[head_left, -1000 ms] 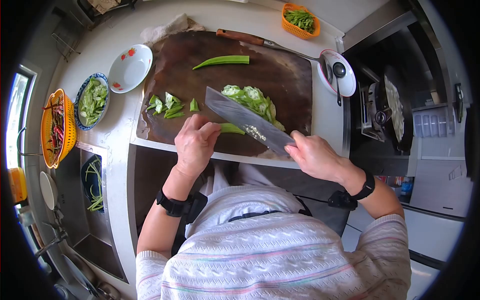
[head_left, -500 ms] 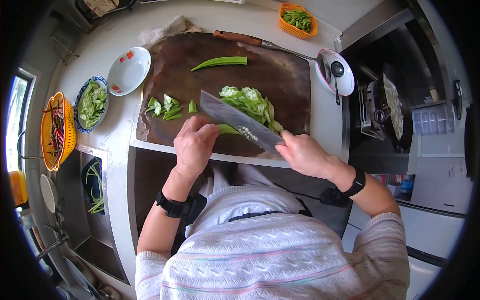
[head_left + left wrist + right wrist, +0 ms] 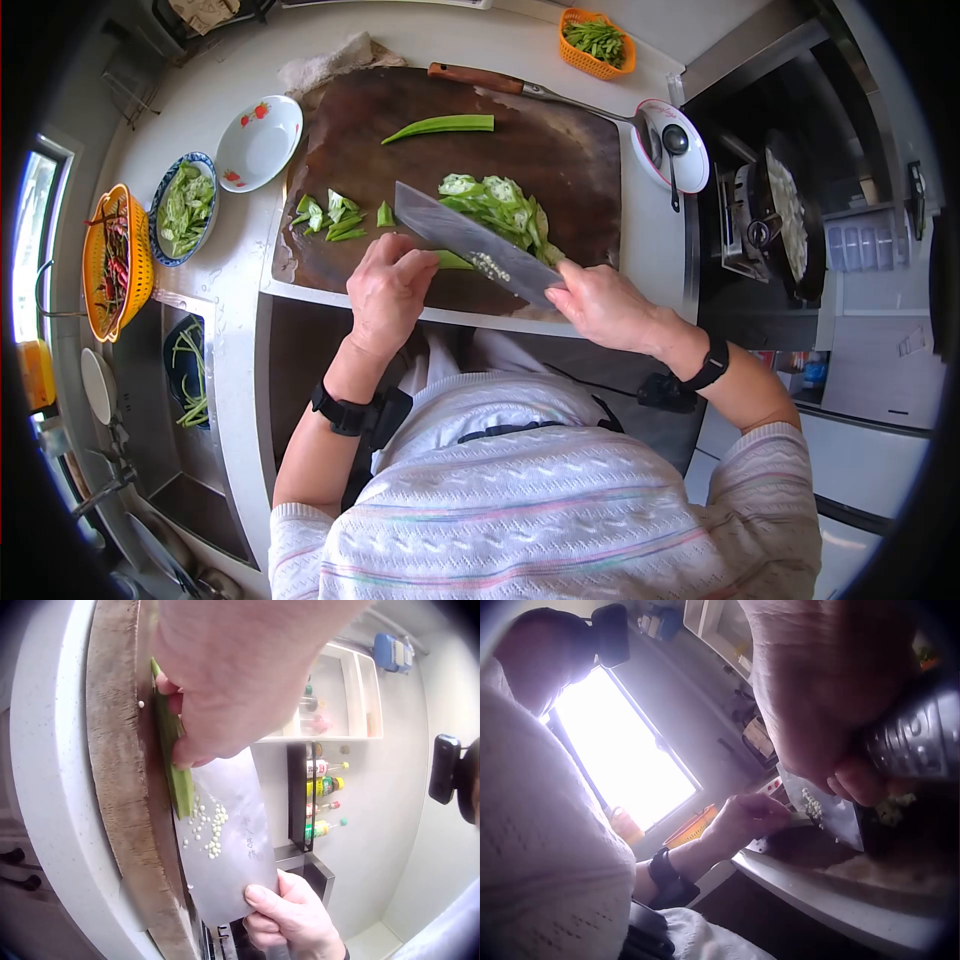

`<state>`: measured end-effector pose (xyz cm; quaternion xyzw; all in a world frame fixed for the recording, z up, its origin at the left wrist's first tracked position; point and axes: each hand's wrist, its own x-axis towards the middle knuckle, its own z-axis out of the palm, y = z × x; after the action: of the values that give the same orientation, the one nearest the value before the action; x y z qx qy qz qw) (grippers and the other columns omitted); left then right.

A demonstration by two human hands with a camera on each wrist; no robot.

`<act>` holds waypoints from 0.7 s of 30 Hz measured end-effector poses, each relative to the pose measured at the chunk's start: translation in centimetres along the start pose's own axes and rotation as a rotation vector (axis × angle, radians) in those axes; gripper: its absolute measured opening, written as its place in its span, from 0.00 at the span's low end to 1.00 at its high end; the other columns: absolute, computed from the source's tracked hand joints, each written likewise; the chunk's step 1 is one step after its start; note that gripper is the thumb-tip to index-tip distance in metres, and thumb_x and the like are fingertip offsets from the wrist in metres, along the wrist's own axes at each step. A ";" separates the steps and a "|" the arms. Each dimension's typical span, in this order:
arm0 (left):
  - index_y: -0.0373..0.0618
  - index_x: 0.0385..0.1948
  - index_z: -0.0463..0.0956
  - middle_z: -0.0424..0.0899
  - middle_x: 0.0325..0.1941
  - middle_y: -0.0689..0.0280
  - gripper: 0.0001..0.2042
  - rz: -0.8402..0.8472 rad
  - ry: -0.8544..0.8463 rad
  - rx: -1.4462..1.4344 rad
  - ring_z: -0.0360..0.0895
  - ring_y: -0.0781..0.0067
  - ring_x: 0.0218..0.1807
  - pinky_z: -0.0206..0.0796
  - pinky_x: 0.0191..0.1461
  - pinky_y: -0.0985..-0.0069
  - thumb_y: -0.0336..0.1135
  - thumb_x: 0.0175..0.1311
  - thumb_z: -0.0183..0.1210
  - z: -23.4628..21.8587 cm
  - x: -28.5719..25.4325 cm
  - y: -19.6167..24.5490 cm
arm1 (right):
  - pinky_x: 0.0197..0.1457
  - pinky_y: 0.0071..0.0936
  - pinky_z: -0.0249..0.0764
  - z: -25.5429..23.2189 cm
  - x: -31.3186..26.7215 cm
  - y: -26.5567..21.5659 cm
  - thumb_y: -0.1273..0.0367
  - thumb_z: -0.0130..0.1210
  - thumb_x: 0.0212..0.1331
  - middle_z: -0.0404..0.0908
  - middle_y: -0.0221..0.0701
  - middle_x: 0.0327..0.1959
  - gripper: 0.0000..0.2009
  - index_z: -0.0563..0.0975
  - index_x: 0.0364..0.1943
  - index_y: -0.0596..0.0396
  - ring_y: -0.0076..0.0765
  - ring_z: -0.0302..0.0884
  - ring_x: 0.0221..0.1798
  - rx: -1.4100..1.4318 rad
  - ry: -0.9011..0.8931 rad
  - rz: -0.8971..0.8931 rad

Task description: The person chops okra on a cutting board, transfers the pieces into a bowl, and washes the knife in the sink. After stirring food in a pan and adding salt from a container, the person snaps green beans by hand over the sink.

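Observation:
My left hand [image 3: 385, 290] holds down a green okra pod [image 3: 172, 750] near the front edge of the wooden cutting board [image 3: 350, 120]. In my right hand [image 3: 612, 305] is a cleaver [image 3: 450, 228], gripped by its ridged metal handle [image 3: 919, 735]. The blade slants across the pod's cut end, just right of the left fingers, and small white seeds [image 3: 216, 829] stick to its face. Behind the blade lies a heap of sliced okra [image 3: 505, 212]. Another okra pod [image 3: 440, 126] lies farther back, and cut stem ends [image 3: 335, 215] lie to the left.
A spatula [image 3: 480, 77] spans the board's back edge to a plate [image 3: 685, 178] with a ladle. On the left stand a white bowl [image 3: 258, 145], a bowl of sliced okra [image 3: 185, 212] and an orange basket of red chillies [image 3: 120, 265]. A wok [image 3: 790, 215] sits at right.
The cleaver and my right hand have shifted left, bringing the blade closer to the left fingers. My left hand stays on the pod, almost unmoved.

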<state>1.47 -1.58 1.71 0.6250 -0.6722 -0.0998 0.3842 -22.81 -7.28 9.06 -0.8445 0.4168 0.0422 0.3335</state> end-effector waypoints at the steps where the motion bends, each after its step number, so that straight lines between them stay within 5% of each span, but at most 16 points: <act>1: 0.47 0.26 0.80 0.75 0.30 0.65 0.06 0.000 0.000 0.010 0.75 0.63 0.33 0.68 0.35 0.71 0.26 0.45 0.63 0.0 0.0 0.0 | 0.30 0.49 0.67 -0.5 -0.2 -0.2 0.67 0.46 0.61 0.74 0.49 0.19 0.12 0.66 0.29 0.64 0.59 0.73 0.27 -0.021 -0.012 0.010; 17: 0.48 0.27 0.80 0.75 0.30 0.66 0.07 0.054 0.015 0.024 0.75 0.64 0.33 0.68 0.35 0.71 0.26 0.45 0.63 0.9 0.1 0.4 | 0.26 0.43 0.66 0.7 0.1 1.7 0.67 0.50 0.60 0.73 0.50 0.18 0.12 0.65 0.28 0.63 0.58 0.73 0.24 0.086 0.070 -0.047; 21: 0.49 0.27 0.80 0.75 0.31 0.67 0.07 0.025 0.014 0.017 0.75 0.64 0.34 0.68 0.35 0.71 0.26 0.45 0.63 1.5 0.1 0.7 | 0.30 0.49 0.66 -1.4 -1.0 0.5 0.67 0.47 0.61 0.73 0.49 0.20 0.11 0.65 0.29 0.63 0.60 0.73 0.26 0.014 0.001 0.039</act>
<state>-0.01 -2.08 1.12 0.6205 -0.6780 -0.0847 0.3848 -24.10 -7.69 10.27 -0.8340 0.4335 0.0454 0.3384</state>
